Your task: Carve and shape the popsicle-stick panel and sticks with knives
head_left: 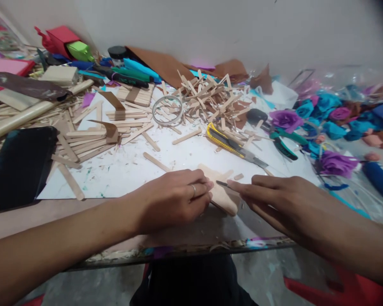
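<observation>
Just nearer than the one yellow cutter (229, 146), the left grip (175, 195) pinched one wood piece (227, 202); the right grip (274, 197) pinched one dark blade (222, 183) over it. Left of the cutter lay one hoop (154, 111) and one phone (19, 165); right, two large purple flowers (285, 120); beyond, uncounted sticks (204, 97). White paper (128, 170) partly covered the surface (191, 233), before a pale wall (210, 29).

Single head-worn view, directed forward and steeply down from the wearer's side of the tabletop (26, 219). The camera stands above the dark-clothed lap (191, 280), visible at lower centre. At close range, the left forearm (73, 233) and right forearm (344, 229) enter from either side; the left hand (175, 195) and right hand (277, 197) lie just below mid-height. The pale wall (217, 34) closes the upper field.
</observation>
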`<state>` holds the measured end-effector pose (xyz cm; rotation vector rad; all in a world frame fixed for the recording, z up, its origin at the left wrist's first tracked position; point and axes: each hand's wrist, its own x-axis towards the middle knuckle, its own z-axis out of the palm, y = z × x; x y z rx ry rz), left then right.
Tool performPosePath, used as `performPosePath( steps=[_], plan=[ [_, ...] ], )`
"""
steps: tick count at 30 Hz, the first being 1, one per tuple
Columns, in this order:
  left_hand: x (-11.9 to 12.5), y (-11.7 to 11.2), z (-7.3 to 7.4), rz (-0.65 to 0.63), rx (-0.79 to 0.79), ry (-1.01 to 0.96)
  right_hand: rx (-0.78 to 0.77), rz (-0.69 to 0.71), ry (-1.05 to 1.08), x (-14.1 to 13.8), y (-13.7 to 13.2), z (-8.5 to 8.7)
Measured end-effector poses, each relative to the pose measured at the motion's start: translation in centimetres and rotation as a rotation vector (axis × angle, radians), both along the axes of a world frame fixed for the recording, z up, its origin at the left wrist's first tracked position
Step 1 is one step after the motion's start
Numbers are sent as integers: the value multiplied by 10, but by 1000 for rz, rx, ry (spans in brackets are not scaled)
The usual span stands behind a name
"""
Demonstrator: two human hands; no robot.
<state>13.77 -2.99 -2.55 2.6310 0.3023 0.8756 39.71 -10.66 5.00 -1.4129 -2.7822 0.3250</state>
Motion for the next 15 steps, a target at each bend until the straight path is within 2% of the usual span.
performPosePath(
  steps=[9,12,15],
  plan=[
    [-1,-2,-2,6,-155,5,1,-16,-153,-9,-8,7],
    [-1,-3,-3,28,-210,28,68,-32,-167,-13,-12,6],
    [-3,-2,-4,10,-270,74,47,-43,-175,-18,-11,6]
  ],
)
